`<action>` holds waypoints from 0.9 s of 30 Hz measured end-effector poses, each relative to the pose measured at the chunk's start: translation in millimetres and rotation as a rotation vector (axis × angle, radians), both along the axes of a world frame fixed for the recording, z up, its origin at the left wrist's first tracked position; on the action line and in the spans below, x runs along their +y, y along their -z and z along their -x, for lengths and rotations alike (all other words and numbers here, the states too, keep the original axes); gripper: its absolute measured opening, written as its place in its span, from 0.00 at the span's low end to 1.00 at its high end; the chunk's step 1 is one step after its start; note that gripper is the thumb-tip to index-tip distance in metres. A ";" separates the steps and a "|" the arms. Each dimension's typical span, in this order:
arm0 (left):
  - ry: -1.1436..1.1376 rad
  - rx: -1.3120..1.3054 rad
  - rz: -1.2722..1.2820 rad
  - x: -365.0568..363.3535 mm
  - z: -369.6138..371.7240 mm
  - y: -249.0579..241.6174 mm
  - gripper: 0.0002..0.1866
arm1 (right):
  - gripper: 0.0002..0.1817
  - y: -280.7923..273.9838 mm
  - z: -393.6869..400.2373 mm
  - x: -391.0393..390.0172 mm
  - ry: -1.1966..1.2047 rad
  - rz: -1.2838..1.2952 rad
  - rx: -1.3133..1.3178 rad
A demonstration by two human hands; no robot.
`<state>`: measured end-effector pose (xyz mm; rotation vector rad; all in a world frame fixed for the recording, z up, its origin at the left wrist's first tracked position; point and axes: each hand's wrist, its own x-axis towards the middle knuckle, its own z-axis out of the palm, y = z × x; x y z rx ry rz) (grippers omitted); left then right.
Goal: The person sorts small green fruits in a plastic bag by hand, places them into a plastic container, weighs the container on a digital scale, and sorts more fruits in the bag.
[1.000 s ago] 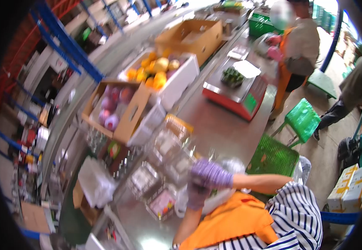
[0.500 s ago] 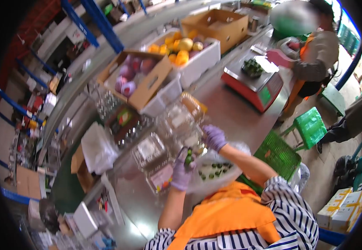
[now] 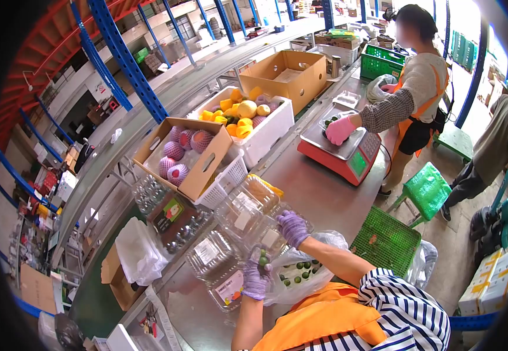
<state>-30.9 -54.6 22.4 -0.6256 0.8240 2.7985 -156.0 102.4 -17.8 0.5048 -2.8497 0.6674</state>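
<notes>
In the head view, my left hand (image 3: 255,278), in a purple glove, is closed around a few small green limes (image 3: 263,258). My right hand (image 3: 293,228), gloved alike, has its fingers curled at the edge of a clear plastic clamshell (image 3: 270,238); the fingertips are partly hidden. Below the hands lies a plastic bag (image 3: 326,238) with several loose limes (image 3: 306,265) on it. Beside my left hand are another clear clamshell (image 3: 209,253) and one with a pink label (image 3: 230,289). More clear clamshells (image 3: 247,202) sit beyond my hands.
A co-worker's pink-gloved hand (image 3: 340,130) is at a container on the red scale (image 3: 336,153). Along the metal table (image 3: 292,168) stand a box of netted fruit (image 3: 214,165), a white foam crate (image 3: 271,130) and a cardboard box (image 3: 298,65). A green crate (image 3: 386,241) is at my right.
The view has tilted and steadied. The co-worker's hand has moved from the scale's right side onto the green fruit there. My left hand still holds limes; my right stays by the clamshells.
</notes>
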 end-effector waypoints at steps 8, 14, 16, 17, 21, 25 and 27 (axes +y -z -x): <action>-0.001 0.021 0.032 -3.7 4.5 -3.1 0.07 | 0.12 -17.0 -2.7 -9.5 0.016 0.098 -0.038; -0.035 -0.005 0.102 -4.5 11.3 -4.1 0.06 | 0.11 -5.4 6.4 -11.1 0.022 -0.014 -0.069; -0.037 -0.001 0.136 -1.9 11.2 -7.5 0.07 | 0.11 -5.8 7.5 -10.7 0.019 -0.091 0.051; -0.039 0.002 0.152 -0.8 11.6 -9.0 0.07 | 0.11 -5.8 7.5 -11.1 0.023 -0.094 0.046; -0.046 0.006 0.152 -0.4 12.6 -11.0 0.07 | 0.11 -9.4 6.0 -14.0 0.031 -0.077 0.012; -0.049 -0.013 0.150 -1.8 15.4 -9.9 0.07 | 0.14 -12.7 4.2 -7.4 0.056 0.156 -0.145; -0.050 -0.007 0.161 0.1 14.6 -12.1 0.08 | 0.17 -11.0 6.0 -7.8 0.116 0.202 -0.280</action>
